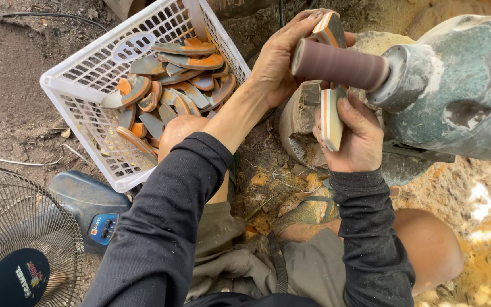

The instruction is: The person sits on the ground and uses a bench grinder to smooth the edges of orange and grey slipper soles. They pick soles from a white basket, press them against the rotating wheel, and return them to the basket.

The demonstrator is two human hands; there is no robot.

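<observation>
While both hands grip it, the orange and white shoe sole (332, 116) stands on edge behind the brown sanding drum (339, 65), its long axis running up and down. The left hand (279, 59) holds its top end with closed fingers; the right hand (354, 136) clasps its bottom end. A white basket (80, 77) of soles sits left. A round black sticker marks the fan (18, 276).

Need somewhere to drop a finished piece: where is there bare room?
Bare dirt left of the white basket. The basket is heaped with orange-grey pieces. The fan fills the lower left; both hands crowd the sanding drum.
</observation>
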